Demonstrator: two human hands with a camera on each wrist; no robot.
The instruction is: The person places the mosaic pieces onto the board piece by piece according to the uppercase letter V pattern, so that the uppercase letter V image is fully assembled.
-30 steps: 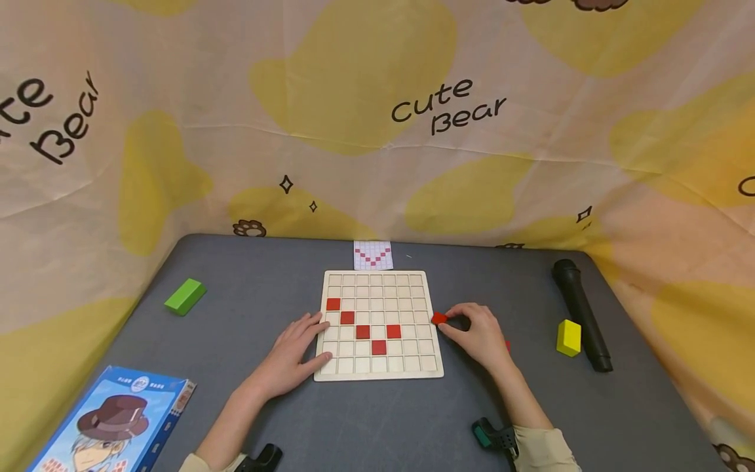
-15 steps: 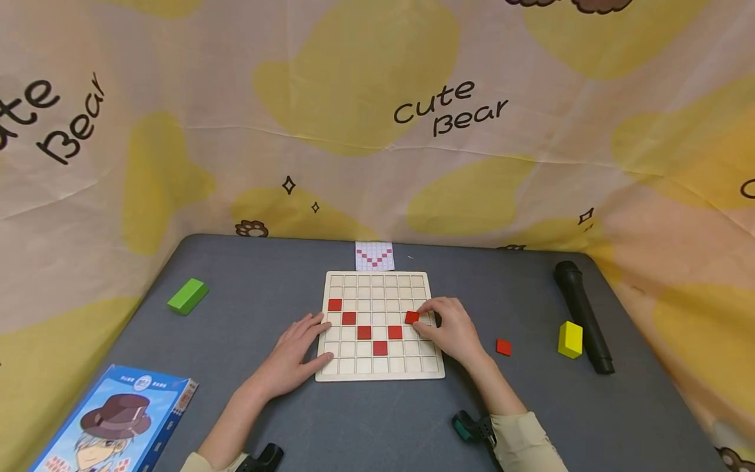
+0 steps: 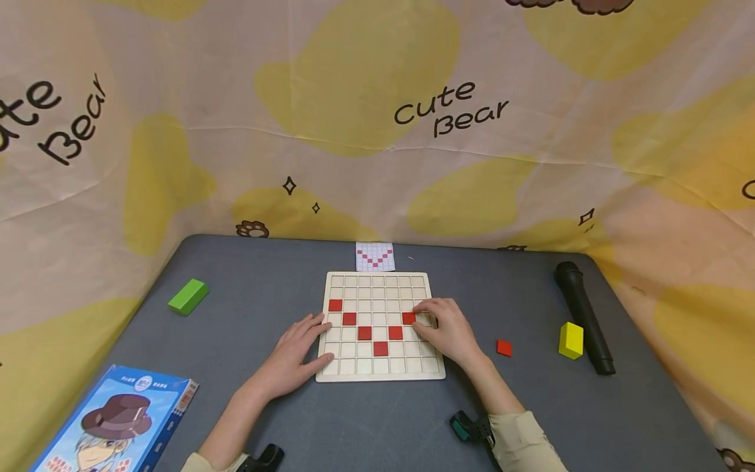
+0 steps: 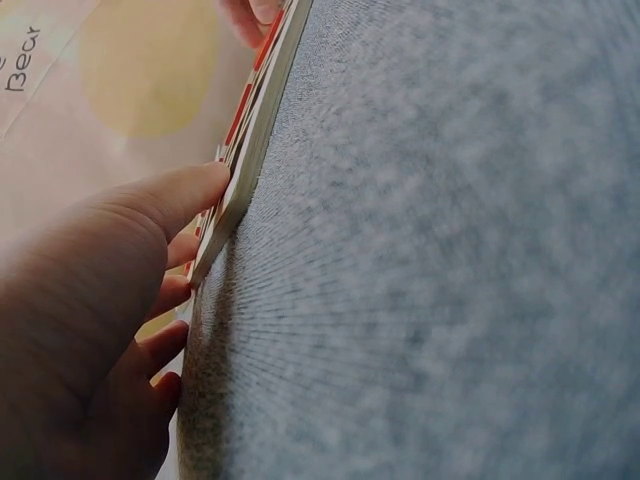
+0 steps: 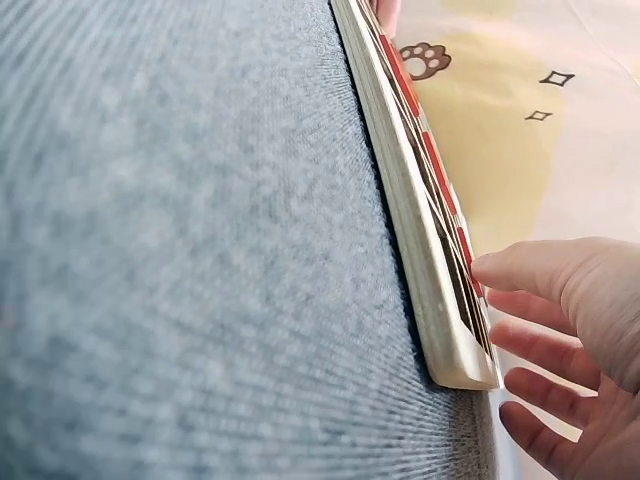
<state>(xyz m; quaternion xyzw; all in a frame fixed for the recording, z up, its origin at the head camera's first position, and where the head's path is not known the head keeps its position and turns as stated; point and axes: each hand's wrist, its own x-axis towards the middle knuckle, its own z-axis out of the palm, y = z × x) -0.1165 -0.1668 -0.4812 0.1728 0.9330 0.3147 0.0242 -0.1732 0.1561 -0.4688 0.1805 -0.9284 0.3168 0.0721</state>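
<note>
A pale wooden grid board [image 3: 377, 292] lies flat on the grey table. Several red square tiles sit in its cells, running down in a slant from the left to a low tile [image 3: 380, 349], then up one cell to the right. My right hand [image 3: 448, 331] pinches another red tile [image 3: 409, 318] by its right side, at a cell one step up and right; its thumb [image 5: 510, 270] shows at the board's edge in the right wrist view. My left hand [image 3: 289, 360] rests on the board's left edge, fingers spread, thumb [image 4: 190, 195] on the rim.
A loose red tile [image 3: 504, 347] lies right of the board. Behind the board is a small card [image 3: 375, 256] printed with a V pattern. A yellow block [image 3: 571, 340] and black microphone [image 3: 584, 318] lie far right; a green block [image 3: 189, 297] and blue box [image 3: 118, 419] are left.
My right hand has carried the red tile leftward from beside the board onto a cell, where it now lies flush. The loose tile has come into full view. The left hand stays in place.
</note>
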